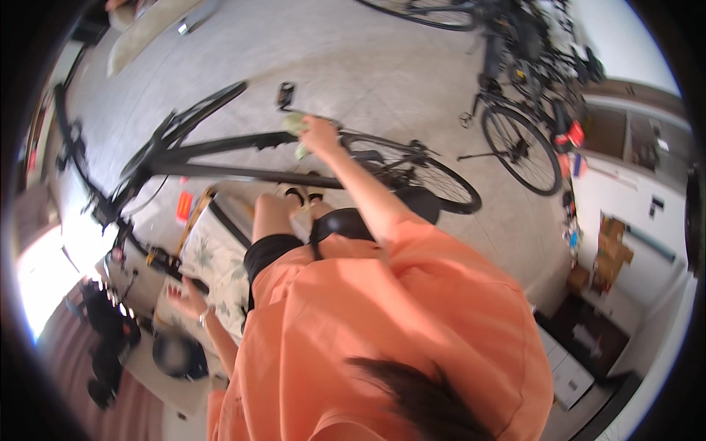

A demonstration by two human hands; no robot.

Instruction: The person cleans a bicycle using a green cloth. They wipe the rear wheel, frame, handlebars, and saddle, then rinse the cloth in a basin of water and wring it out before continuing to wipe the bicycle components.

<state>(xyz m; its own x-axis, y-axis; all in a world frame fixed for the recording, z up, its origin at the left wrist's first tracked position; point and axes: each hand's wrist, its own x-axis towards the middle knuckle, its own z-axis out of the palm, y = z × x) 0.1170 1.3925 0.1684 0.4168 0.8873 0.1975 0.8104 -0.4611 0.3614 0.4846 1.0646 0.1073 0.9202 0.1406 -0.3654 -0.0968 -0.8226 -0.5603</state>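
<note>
My right hand point(321, 135) grips a pale green cloth point(294, 122) at the black bicycle frame point(220, 148), close to the crank and pedal point(285, 95). Part of the cloth hangs below my fingers. The bicycle stands across in front of me, its rear wheel point(449, 184) to the right and its handlebar point(99, 201) to the left. My left hand point(188, 300), with a band at the wrist, is beside the near handlebar grip point(190, 280). Its fingers look loosely curled and apart, with nothing seen in them.
More bicycles point(521, 149) stand at the right by the wall. A cushion with a leaf pattern point(218, 256) lies near my left leg. A dark round object point(179, 353) and a striped curtain point(132, 399) are at lower left. Cardboard boxes point(611, 251) are at far right.
</note>
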